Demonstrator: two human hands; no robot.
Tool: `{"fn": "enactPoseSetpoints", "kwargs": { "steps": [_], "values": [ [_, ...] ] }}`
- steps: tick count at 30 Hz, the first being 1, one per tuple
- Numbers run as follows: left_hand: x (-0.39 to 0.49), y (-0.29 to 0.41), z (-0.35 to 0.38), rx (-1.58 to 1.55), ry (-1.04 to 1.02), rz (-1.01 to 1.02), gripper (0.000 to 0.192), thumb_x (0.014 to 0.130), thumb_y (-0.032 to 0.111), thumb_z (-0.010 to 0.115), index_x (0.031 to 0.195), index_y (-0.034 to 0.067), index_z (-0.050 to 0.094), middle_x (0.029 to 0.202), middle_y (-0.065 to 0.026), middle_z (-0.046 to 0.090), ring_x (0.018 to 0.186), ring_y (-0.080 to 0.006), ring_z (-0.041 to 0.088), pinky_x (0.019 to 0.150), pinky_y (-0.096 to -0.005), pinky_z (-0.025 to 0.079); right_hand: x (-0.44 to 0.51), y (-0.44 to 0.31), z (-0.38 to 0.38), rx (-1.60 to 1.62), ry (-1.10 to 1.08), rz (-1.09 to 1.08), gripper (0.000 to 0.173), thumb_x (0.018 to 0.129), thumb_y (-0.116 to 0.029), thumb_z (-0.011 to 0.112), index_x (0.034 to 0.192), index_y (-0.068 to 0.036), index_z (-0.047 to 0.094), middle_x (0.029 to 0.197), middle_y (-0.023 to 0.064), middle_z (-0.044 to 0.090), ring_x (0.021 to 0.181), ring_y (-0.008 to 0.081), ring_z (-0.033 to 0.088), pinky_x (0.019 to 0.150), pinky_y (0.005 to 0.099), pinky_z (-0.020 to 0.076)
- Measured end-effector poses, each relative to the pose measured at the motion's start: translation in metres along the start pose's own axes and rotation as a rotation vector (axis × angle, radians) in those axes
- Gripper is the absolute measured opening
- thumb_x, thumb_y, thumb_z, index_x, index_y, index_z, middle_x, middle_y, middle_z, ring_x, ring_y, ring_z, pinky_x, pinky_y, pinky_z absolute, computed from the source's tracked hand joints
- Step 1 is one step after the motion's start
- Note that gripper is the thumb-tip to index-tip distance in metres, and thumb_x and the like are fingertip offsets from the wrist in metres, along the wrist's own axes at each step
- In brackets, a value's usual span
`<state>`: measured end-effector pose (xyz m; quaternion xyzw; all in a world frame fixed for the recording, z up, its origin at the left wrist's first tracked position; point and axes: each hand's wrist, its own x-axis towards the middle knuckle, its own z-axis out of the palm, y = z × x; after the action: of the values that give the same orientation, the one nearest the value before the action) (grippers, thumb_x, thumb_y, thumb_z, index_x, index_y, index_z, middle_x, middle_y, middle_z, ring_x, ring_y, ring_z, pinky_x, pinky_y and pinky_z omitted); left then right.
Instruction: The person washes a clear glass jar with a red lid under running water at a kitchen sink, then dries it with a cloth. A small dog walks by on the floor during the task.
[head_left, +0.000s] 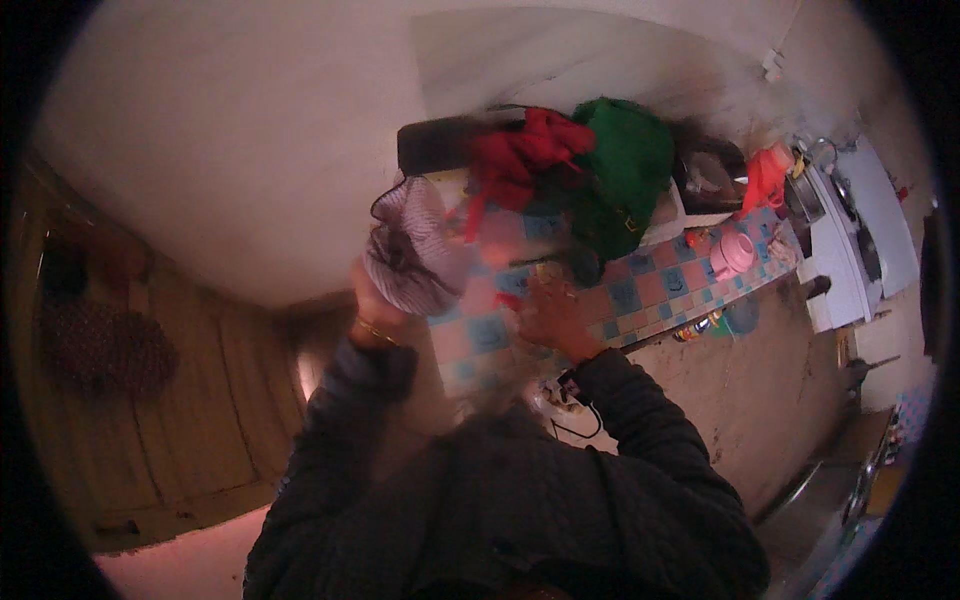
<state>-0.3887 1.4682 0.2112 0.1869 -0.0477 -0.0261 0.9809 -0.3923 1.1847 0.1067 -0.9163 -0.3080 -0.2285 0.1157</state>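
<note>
My left hand (375, 296), with a gold-coloured bangle at its wrist, is closed on a bunched striped cloth (420, 251) with a dark edge. The cloth is held up over the left end of a table with a checked pink-and-blue cover (487, 335). Low over that cover, my right hand (553, 313) is blurred, and whether its fingers grip anything is unclear. A small red item (508, 301) lies by its fingers. Beyond both hands, a red cloth (525, 161) is heaped against a green fabric bag (626, 172) with a buckle.
A black case (431, 146) stands at the back by the wall. Farther right are a pink mug (733, 255), an orange-red cloth or bag (763, 178) and a white appliance (840, 255). A bottle (699, 327) is beyond the table's near edge. Wooden panelling (225, 405) is at left.
</note>
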Motion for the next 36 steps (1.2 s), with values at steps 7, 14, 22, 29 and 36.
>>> {"fn": "enactPoseSetpoints", "kwargs": {
  "steps": [7,14,22,29,36],
  "values": [
    [-0.017,-0.002,-0.013,0.054,0.117,0.126,0.042,0.101,0.027,0.036,0.132,0.003,0.051,0.132,-0.0138,0.057,0.119,-0.0299,0.054,0.106,-0.0443,0.042,-0.025,0.021,0.013,0.017,-0.498,0.274,0.098,0.072,-0.061,0.064,0.149,-0.011,0.03,0.138,0.0243,0.046,0.122,0.045,0.048,0.093,0.0605,0.0417],
    [-0.043,0.012,-0.026,-0.075,0.02,0.151,0.041,0.101,0.027,0.038,0.131,0.004,0.052,0.13,-0.0127,0.057,0.12,-0.0294,0.054,0.107,-0.0441,0.041,0.001,0.013,-0.019,0.226,0.001,-0.074,0.091,0.075,-0.049,0.072,0.147,-0.008,0.034,0.151,0.0227,0.031,0.137,0.0434,0.033,0.107,0.0556,0.0299],
    [-0.061,-0.023,0.006,0.157,0.065,0.402,0.052,0.104,0.036,0.033,0.147,0.008,0.034,0.147,-0.0074,0.042,0.135,-0.0258,0.04,0.114,-0.0387,0.031,0.177,-0.15,-0.041,0.635,0.167,-0.318,0.077,0.094,-0.05,0.051,0.147,0.002,0.033,0.154,0.0223,0.029,0.143,0.0359,0.026,0.116,0.048,0.0202],
    [-0.096,0.018,-0.006,-0.018,-0.106,0.45,0.056,0.103,0.043,0.039,0.149,0.013,0.033,0.149,-0.0053,0.039,0.135,-0.0245,0.039,0.114,-0.0382,0.029,0.151,-0.216,-0.057,0.692,-0.213,-0.375,0.086,0.094,-0.061,0.042,0.148,0.004,0.027,0.158,0.0204,0.02,0.147,0.0356,0.016,0.118,0.0475,0.0119],
    [-0.105,0.009,0.031,0.02,0.22,0.464,0.047,0.099,0.035,0.049,0.135,0.004,0.049,0.129,-0.0108,0.056,0.12,-0.0247,0.052,0.108,-0.0353,0.035,0.154,-0.211,-0.064,2.9,-0.608,0.335,0.06,0.092,-0.033,0.048,0.141,0.002,0.042,0.143,0.0146,0.048,0.127,0.0245,0.047,0.109,0.036,0.0328]
  ]
}}
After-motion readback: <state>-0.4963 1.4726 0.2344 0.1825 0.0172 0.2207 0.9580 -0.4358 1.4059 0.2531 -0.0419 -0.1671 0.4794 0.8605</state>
